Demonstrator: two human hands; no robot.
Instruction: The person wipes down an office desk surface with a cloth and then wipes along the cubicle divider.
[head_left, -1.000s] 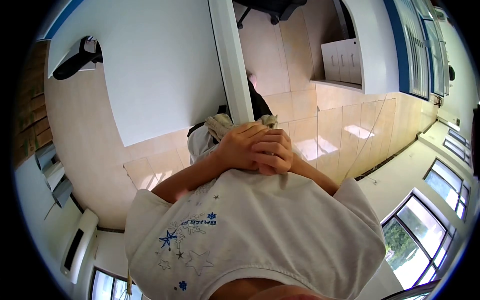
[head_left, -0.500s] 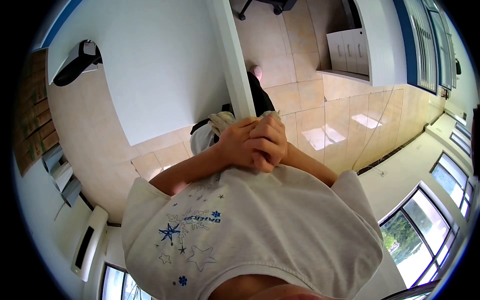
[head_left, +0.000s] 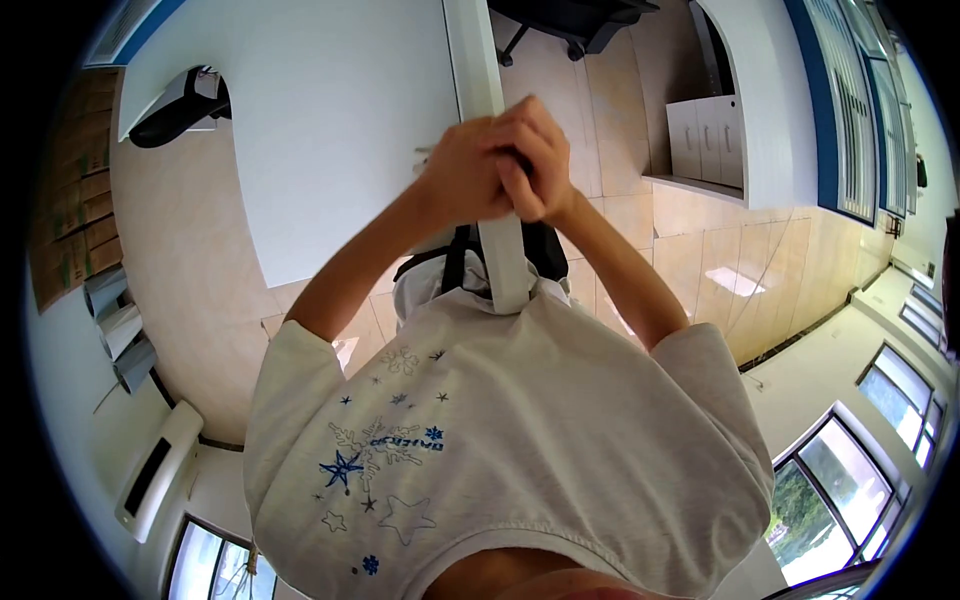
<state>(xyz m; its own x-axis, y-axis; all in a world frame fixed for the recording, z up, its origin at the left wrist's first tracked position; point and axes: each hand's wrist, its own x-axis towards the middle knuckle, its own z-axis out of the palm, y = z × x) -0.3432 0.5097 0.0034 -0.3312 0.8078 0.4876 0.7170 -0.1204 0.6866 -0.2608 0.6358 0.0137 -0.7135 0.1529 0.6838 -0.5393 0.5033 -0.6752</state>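
Note:
My left hand (head_left: 460, 168) and my right hand (head_left: 540, 150) are pressed together in front of my chest, arms stretched forward. Fingers of the right hand curl inward against the left, and both are closed. A small dark gap shows between them; whether anything is inside is hidden. Under the hands runs a narrow white beam-like edge (head_left: 507, 265), its near end close to my shirt (head_left: 560, 420). I cannot tell whether the hands touch it. Beside my left hand, a small pale object (head_left: 422, 156) partly shows, too little to name.
A broad white panel (head_left: 330, 130) lies to the left of the edge, with a black-and-white device (head_left: 180, 110) past it. To the right are a black wheeled chair (head_left: 575, 20) and a white drawer cabinet (head_left: 705, 140). Cardboard boxes (head_left: 75, 190) stand far left.
Both joined hands have moved forward, away from my chest, and the arms have straightened. The view has shifted slightly, with more of the chair visible.

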